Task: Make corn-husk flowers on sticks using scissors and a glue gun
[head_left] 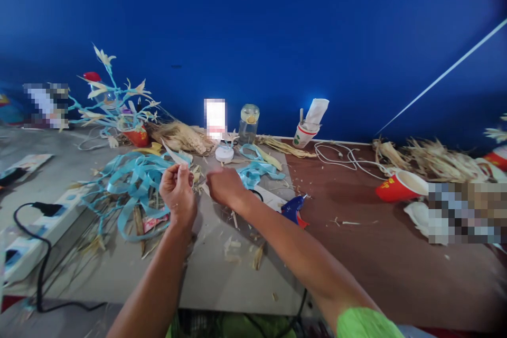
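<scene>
Left grip point(178, 193) pinches a pale strip point(173, 155) slanting up-left; right grip point(225, 186) is unclear.

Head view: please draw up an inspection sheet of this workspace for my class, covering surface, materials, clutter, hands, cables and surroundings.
Surface: tabletop, grey on the left, brown on the right, strewn with scraps.
Materials: pale strip in use; blue ribbon heaped in loops.
Clutter: red paper cups, clear jar, dried fibre bundle.
Hands: left hand pinches the pale strip; right hand blurred, hold unclear.
Cables: black cable by the power strip; white cable looped.
Surroundings: blue wall behind.
</scene>
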A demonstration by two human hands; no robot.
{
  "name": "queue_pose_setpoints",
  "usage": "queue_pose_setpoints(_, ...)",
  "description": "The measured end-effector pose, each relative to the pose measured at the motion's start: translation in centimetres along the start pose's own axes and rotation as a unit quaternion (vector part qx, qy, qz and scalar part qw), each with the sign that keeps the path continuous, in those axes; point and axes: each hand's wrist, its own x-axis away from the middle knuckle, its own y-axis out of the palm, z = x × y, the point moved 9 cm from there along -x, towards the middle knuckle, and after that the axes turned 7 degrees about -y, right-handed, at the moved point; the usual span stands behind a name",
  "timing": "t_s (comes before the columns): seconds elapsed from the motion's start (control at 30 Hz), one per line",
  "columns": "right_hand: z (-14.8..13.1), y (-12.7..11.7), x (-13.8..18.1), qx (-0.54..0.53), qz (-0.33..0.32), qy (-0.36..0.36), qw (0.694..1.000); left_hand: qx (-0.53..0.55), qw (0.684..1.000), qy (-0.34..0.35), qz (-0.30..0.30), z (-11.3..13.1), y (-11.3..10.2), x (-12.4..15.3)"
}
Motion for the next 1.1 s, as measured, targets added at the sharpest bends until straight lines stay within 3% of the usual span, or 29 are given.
queue_pose_setpoints(0.1, 0.2, -0.1, -2.2, 0.009, 0.008, -0.014, 1.000, 0.009, 1.000, -0.006, 0.006, 0.0, 0.0, 0.0)
queue_pose_setpoints(0.43, 0.0, 2.6, -6.5, 0.044, -0.077, -0.061, 0.994, -0.024, 0.999, -0.013, -0.020, 0.0, 0.5, 0.5)
queue_pose_setpoints(0.7, -0.2, 4.5, -7.2, 0.040, -0.137, -0.123, 0.982, -0.014, 1.000, -0.019, -0.020, -0.6, 0.3, 0.7)
queue_pose_setpoints(1.1, -0.9, 4.6, -6.7, -0.001, -0.176, -0.163, 0.971, -0.036, 0.999, -0.023, -0.029, -0.7, 0.6, 0.9)
